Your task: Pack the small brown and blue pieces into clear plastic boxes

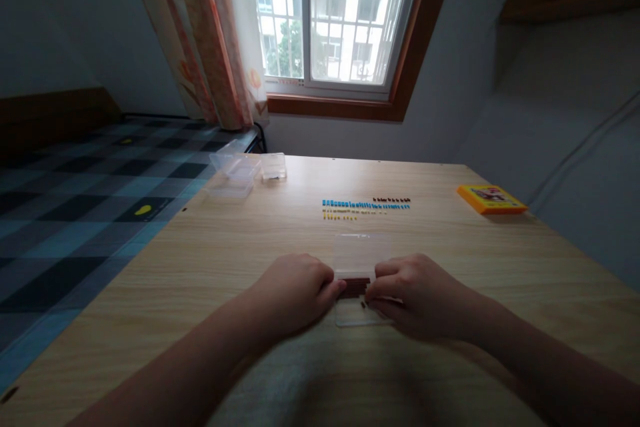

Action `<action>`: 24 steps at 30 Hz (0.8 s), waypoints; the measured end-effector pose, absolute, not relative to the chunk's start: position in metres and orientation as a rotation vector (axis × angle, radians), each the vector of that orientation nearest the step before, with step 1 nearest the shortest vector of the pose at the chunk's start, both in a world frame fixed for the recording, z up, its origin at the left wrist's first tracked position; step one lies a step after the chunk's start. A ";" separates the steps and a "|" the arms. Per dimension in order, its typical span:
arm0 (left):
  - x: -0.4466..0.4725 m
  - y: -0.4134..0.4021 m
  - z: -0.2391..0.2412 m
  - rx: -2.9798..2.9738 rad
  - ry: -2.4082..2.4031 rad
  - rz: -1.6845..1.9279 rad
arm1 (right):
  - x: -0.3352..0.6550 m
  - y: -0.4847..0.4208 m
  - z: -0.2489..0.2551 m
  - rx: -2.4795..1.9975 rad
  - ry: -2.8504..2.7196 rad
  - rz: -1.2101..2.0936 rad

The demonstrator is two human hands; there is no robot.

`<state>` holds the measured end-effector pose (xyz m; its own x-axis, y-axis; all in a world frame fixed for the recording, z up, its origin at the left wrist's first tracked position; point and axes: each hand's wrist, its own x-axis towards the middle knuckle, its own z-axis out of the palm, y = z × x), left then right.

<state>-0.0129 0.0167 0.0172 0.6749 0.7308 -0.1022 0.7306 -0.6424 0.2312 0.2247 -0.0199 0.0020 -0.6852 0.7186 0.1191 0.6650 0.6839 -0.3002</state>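
Count: one open clear rectangular plastic box (351, 313) between side edges of bench (240, 240); thin dark-brown strips (354, 287) inside, uncountable. Left hand (303, 287) grip holds box's left side; right hand (420, 293) grip: can't tell.

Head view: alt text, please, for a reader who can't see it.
A person's left hand and right hand work at an open clear box holding dark brown strips on a wood-grained table. Beyond lie rows of small coloured pieces, clear containers at far left and an orange box at right.
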 end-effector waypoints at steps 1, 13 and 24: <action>-0.013 0.017 0.017 2.640 1.170 0.003 | 0.225 -0.020 0.002 -1.120 -2.670 0.340; -0.014 0.016 0.016 2.648 1.169 0.004 | 0.228 -0.021 0.007 -1.222 -2.632 0.343; -0.014 0.016 0.018 2.651 1.166 -0.004 | 0.224 -0.022 0.006 -1.243 -2.634 0.317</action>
<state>-0.0136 0.0158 0.0183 0.6808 0.7255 -0.1006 0.7262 -0.6508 0.2214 0.2243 -0.0219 0.0065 -0.6218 0.7770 0.0981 0.7316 0.6209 -0.2814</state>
